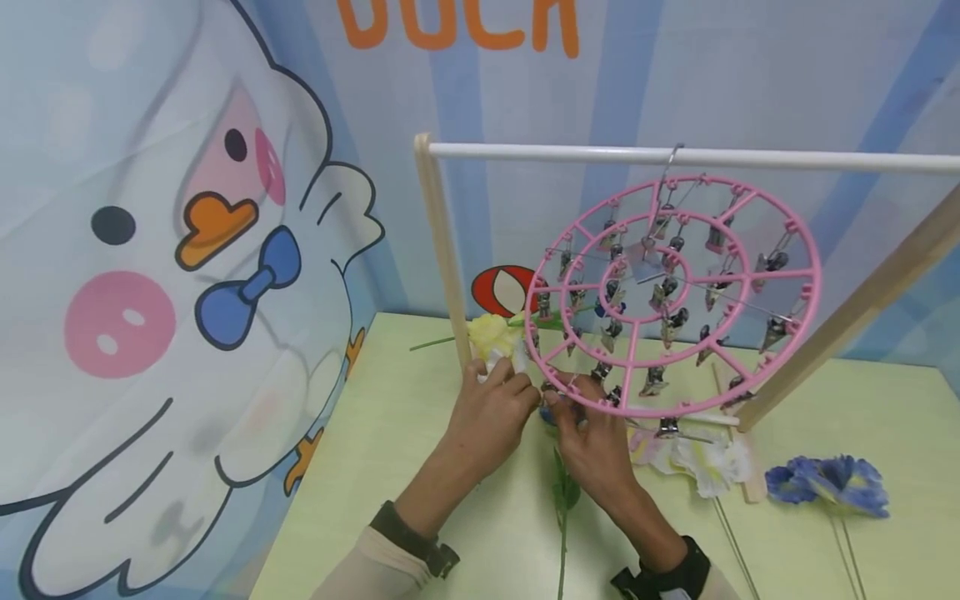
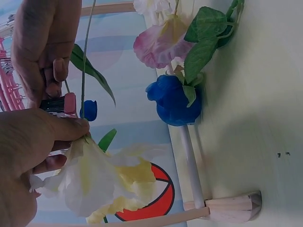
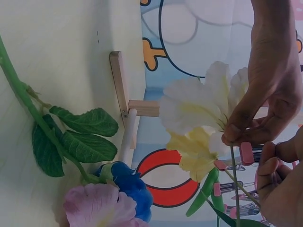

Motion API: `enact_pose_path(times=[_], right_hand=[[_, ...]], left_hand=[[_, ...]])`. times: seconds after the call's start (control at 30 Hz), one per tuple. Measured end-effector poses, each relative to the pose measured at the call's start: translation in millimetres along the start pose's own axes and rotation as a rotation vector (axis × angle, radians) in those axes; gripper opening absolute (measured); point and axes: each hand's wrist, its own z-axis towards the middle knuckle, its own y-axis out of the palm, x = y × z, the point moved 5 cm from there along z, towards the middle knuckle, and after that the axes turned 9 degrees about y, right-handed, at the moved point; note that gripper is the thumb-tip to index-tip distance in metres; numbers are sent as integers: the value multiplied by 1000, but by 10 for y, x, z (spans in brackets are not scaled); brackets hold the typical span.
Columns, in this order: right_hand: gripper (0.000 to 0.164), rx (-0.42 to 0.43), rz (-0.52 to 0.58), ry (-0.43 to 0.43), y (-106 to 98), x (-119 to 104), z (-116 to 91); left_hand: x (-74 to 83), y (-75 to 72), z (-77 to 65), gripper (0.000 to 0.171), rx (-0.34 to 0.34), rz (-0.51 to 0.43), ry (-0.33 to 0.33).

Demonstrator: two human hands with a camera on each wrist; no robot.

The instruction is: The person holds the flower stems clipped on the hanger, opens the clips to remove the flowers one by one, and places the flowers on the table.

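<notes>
My left hand (image 1: pixel 495 417) pinches the thin stem of a white artificial flower (image 2: pixel 87 182) just under its petals. Opposite it, my right hand (image 1: pixel 592 442) grips a metal clip with pink tips (image 3: pixel 247 153) on the near left edge of a round pink hanger (image 1: pixel 817 275). The clip's tips are right at the stem in both wrist views. Behind the white flower shows a yellow flower (image 3: pixel 194 153). The hanger hooks over a white rail (image 1: pixel 525 151), with several other clips dangling from its rings.
A blue rose (image 2: pixel 177 101) with a leafy green stem lies on the table below my hands. To the right lie a white-and-pink flower (image 1: pixel 705 462) and a purple-blue flower (image 1: pixel 847 483). Wooden posts (image 1: pixel 442 242) hold up the rail. A cartoon-printed cloth (image 1: pixel 375 108) stands behind.
</notes>
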Motion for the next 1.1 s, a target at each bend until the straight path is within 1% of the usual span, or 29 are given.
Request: enact_pose_path(times=[0.13, 0.23, 0.43, 0.6, 0.73, 0.97, 1.1], right_hand=[[15, 6, 10, 19, -12, 18, -2], [17, -5, 18, 52, -15, 33, -5], [27, -84, 37, 118, -2, 63, -24], [28, -106, 47, 104, -9, 63, -16], [28, -125, 46, 91, -2, 70, -25], [18, -185, -18, 113, 19, 121, -84], [22, -207, -40, 115, 20, 134, -113]], left_hand=[[-1, 32, -22, 5, -6, -14, -3], [-7, 44, -33, 5, -28, -18, -3], [-13, 75, -67, 5, -85, -15, -8], [-9, 86, -105, 5, -106, -14, -1], [-13, 85, -147, 4, -103, -17, 1], [-14, 94, -215, 4, -89, -29, 0], [-9, 104, -246, 6, -86, -35, -3]])
